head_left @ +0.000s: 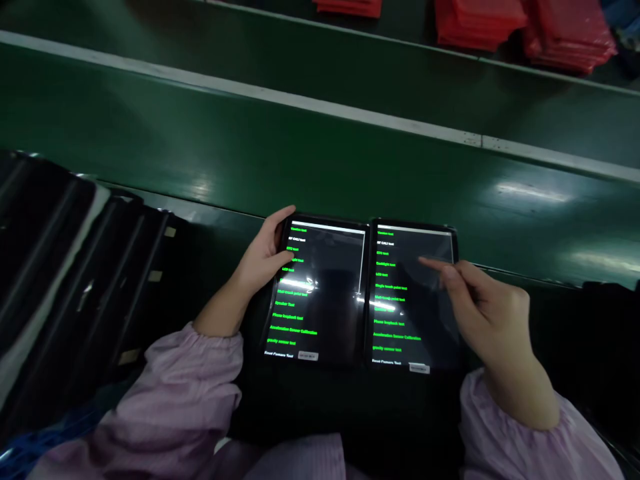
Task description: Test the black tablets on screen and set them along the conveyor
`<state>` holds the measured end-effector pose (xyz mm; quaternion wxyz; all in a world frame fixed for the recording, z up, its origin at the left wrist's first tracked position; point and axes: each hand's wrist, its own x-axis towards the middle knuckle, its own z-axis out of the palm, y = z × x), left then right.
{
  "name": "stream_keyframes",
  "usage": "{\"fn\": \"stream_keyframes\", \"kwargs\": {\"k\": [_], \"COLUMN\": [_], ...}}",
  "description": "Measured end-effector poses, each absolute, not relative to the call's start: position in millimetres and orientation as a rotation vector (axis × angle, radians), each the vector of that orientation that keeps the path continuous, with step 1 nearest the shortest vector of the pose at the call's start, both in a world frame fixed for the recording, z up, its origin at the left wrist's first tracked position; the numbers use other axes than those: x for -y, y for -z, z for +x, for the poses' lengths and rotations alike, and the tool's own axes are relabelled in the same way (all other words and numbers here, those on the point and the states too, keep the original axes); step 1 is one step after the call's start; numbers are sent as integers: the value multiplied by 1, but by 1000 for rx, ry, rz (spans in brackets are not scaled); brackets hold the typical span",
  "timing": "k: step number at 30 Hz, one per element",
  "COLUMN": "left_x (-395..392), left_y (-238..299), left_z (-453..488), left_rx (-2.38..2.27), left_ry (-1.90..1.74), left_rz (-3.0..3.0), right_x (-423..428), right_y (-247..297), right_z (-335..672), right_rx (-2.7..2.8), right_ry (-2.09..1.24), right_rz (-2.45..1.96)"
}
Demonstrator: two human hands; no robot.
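A dark bench (pixel 210 233) runs along this side of a green conveyor belt (pixel 300 153). Two lit tablets (pixel 320 293) lie flat on it, side by side and touching, with a row of dark tablets (pixel 75 267) stacked slanting at the left.
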<state>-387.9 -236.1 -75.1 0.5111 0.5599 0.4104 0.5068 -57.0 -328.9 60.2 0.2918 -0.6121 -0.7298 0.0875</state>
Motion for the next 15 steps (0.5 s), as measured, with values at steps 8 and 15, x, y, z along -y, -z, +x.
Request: {"fn": "stream_keyframes", "kwargs": {"k": [8,15], "left_x": [233,236], "left_y": [75,61], "left_z": [-393,-385], "left_rx": [-977,-1093], "left_ry": [-1255,-1270], "left_rz": [1242,1237], "right_x": [342,353], "right_y": [-66,-71], "right_z": [-57,-70], "right_rx": [1867,1825], "right_ry": [-182,-276], "right_rz": [-1619,-1608]}}
